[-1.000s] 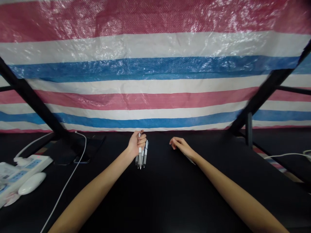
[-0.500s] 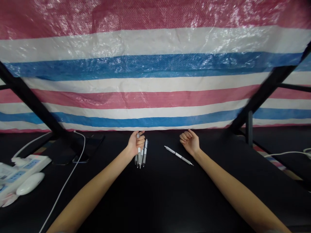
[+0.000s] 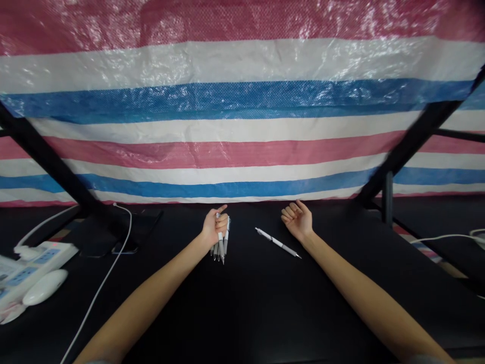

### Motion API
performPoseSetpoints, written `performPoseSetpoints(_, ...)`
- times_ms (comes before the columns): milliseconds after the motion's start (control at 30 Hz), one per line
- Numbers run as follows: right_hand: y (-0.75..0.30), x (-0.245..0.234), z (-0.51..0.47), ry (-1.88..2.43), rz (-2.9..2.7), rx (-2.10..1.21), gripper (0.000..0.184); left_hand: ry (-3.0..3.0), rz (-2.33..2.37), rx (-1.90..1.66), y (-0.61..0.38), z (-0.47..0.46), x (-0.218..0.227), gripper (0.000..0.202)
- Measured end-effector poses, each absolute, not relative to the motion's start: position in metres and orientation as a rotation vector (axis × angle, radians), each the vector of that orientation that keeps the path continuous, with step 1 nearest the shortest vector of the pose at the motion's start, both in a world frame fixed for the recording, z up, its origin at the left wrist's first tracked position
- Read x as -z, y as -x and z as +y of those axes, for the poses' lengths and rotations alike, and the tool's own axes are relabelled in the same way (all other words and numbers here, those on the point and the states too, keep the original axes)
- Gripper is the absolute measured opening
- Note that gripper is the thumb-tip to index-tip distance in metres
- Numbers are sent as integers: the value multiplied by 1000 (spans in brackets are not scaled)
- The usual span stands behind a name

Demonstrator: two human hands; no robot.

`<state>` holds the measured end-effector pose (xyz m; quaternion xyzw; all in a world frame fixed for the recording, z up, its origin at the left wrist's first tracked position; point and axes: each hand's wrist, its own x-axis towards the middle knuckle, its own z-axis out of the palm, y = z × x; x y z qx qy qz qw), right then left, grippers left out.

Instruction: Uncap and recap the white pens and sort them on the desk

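My left hand (image 3: 213,226) is closed around a white and grey pen (image 3: 221,241), its tip pointing down toward me. Several similar pens (image 3: 226,241) lie side by side on the black table (image 3: 242,308), directly under and beside that hand. One more white and grey pen (image 3: 278,243) lies slanted by itself between my hands, its metal tip to the lower right. Just right of this pen rests my right hand (image 3: 300,222), fingers curled in a loose fist and thumb side up, with nothing visible in it.
On the left are a white power strip (image 3: 49,255), a white mouse-like object (image 3: 46,287), a white cable (image 3: 102,285) and dark phone-like slabs (image 3: 131,247). A striped sheet (image 3: 235,151) hangs behind, between black slanted bars (image 3: 405,146). Another white cable (image 3: 443,238) runs at right.
My left hand has shifted slightly right with its pen, now over the grouped pens. My right hand and the lone pen stay nearly as they were.
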<state>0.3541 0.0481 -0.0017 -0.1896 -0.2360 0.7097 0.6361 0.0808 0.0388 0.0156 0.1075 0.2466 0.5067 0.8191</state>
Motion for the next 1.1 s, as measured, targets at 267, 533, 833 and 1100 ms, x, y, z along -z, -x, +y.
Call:
performPoseSetpoints(267, -354, 3, 49, 449, -517, -1615, 27, -325, 468, -1028, -80, 40, -12, 19)
performPoseSetpoints(533, -354, 4, 50, 464, -527, -1610, 25, -346, 485, -1037, -80, 36, -16, 18)
performPoseSetpoints(833, -354, 5, 51, 470, -550, -1603, 24, -369, 470, -1055, -79, 36, -14, 19)
performPoseSetpoints(1100, -353, 5, 51, 478, -526, -1604, 23, -395, 482, -1059, -80, 34, -16, 24)
